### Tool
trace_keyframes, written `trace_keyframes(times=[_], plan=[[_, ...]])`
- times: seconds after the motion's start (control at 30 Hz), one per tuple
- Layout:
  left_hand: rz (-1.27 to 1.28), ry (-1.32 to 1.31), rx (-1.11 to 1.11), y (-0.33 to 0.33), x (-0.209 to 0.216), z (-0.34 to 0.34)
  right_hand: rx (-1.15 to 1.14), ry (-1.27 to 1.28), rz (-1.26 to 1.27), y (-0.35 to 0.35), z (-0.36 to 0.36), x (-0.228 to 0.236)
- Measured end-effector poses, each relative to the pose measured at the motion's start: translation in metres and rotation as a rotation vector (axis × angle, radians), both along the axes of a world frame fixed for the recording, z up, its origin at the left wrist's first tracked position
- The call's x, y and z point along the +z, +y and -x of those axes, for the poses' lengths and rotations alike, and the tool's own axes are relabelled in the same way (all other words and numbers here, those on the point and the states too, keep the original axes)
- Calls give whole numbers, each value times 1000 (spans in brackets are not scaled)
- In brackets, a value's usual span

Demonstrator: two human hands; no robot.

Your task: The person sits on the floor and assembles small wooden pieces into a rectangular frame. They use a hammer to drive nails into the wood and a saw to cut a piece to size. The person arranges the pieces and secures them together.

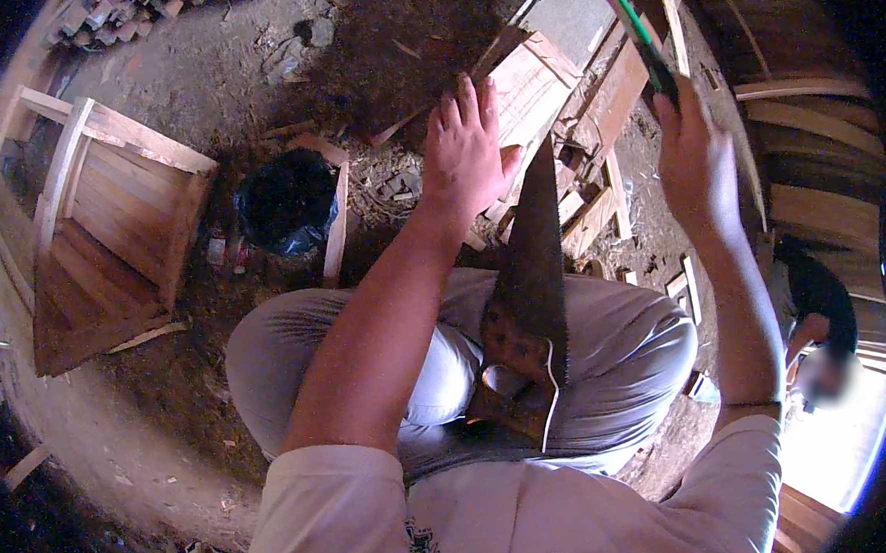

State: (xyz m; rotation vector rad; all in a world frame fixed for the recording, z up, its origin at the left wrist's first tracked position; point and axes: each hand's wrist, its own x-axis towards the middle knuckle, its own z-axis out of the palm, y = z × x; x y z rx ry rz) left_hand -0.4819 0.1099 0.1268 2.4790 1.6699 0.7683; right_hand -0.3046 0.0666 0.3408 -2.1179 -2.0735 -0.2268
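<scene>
My left hand (469, 155) lies with its fingers stretched out on the near left edge of a pale wooden board (533, 86). My right hand (695, 158) is raised to the right of the board, its fingers wrapped round the dark lower end of a long, slightly curved green bar (621, 7). The bar's far end runs out of view, so its kind does not show. Across my lap rests a handsaw (533, 242), its wooden handle (512, 353) towards me and its toothed blade pointing away, the tip close to the board.
A slatted wooden frame (124, 203) stands at the left, beside a dark plastic bag (289, 204). Offcuts (590, 219) and shavings litter the ground beyond my knees. Stacked wood pieces (119, 18) lie far left. Another person (815, 297) bends down at the right edge.
</scene>
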Motion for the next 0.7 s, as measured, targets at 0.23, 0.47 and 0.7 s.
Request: trace_keyframes(times=[0.23,0.47,0.7], plan=[[-6,-13,5,1,-2,1,-28,-51,-22,-7,-11,-7],[-68,-122,-42,2,-3,-3,-99,-50,146,-13,-46,-69],[-34,-95,-41,2,-4,-2,7,71,-63,-17,-55,-77]])
